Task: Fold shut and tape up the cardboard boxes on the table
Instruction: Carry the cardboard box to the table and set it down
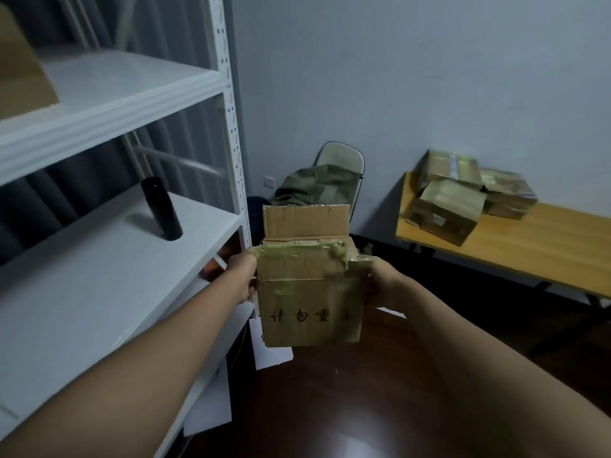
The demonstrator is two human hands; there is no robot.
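A small cardboard box [309, 292] is held up in mid-air between both hands, in front of the white metal shelving unit [228, 133] and well apart from the table. The left hand [243, 279] grips its left side and the right hand [385, 285] grips its right side; the fingers of both go round the far faces and are mostly hidden by the box. Greenish-yellow tape runs across the box's upper edge and is crumpled at the upper right corner. One flap stands upright at the back, untaped. Dark printed characters cross the near face, too blurred to read.

On the middle shelf to the left stands a black cylindrical bottle [162, 209], tilted in the wide-angle view. A brown cardboard box [23, 71] sits on the upper shelf at the picture's left edge. Behind the held box, against the wall, is a folding chair [340, 157] with an olive-green garment [314, 190] heaped on it. To the right, a wooden table [529, 246] carries a pile of taped cardboard boxes [463, 196], touching and overlapping one another. White paper sheets [271, 352] lie on the dark floor below the box.
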